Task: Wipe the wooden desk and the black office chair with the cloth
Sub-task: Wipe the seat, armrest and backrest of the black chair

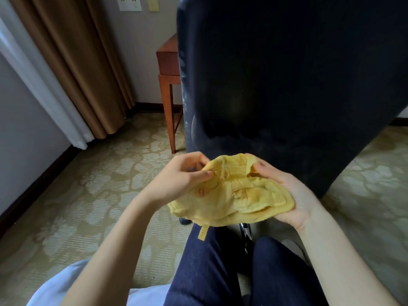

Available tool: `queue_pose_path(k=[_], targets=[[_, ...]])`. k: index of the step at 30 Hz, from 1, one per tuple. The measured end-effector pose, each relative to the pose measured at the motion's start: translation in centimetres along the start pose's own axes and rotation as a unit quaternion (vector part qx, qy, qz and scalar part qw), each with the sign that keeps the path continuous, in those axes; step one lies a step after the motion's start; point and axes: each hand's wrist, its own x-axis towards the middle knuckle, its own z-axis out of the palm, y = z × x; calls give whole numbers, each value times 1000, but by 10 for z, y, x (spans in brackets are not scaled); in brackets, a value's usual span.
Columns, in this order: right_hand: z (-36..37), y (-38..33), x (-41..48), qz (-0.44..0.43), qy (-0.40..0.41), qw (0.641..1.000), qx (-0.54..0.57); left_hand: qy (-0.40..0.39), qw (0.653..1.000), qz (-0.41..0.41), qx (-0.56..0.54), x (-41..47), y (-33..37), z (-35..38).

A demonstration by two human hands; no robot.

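A crumpled yellow cloth [234,191] is held between both hands, low in front of the black office chair [287,74], whose tall backrest fills the upper right. My left hand [183,175] pinches the cloth's upper left edge with thumb and fingers. My right hand [289,193] cups the cloth from the right and below, thumb on its top edge. Behind the chair, only a corner and a leg of the wooden desk [169,60] show.
Brown curtains [72,62] and a white sheer hang at the left wall. Patterned carpet [88,184] covers the floor. My legs in dark trousers [209,268] are at the bottom. The chair's chrome base [246,233] shows under the cloth.
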Motion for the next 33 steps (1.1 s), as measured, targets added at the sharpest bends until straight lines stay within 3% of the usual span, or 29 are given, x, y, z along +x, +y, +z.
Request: queue_pose_path(k=[2, 4, 6, 9, 11, 14, 18, 21, 25, 28, 31, 33], targets=[[3, -1, -4, -31, 20, 999, -39, 20, 994, -6, 108, 6, 10, 1], [10, -4, -12, -137, 46, 981, -131, 46, 988, -15, 147, 11, 17, 3], [15, -5, -23, -211, -33, 964, -158, 72, 992, -25, 105, 14, 23, 4], [20, -8, -31, -238, -120, 931, -248, 48, 996, -41, -69, 14, 30, 2], [16, -6, -28, -256, -73, 922, -279, -12, 989, -27, -146, 10, 30, 1], [9, 1, -17, -267, 17, 910, -316, -67, 983, 0, -171, 6, 27, 4], [9, 20, -10, -263, 6, 892, -366, -77, 973, -3, -216, 4, 25, 12], [23, 43, -8, -320, 71, 889, -319, -57, 973, -11, -224, 4, 28, 22], [41, 78, -8, -386, 252, 864, -203, -58, 990, 8, -131, 5, 35, 39], [46, 77, -1, -430, 346, 813, -185, -68, 992, 50, -97, 4, 40, 40], [45, 42, 14, -515, 373, 733, -241, 49, 993, 75, -72, 6, 36, 28], [41, 9, 25, -586, 372, 656, -295, 131, 986, 57, -86, 7, 27, 18]])
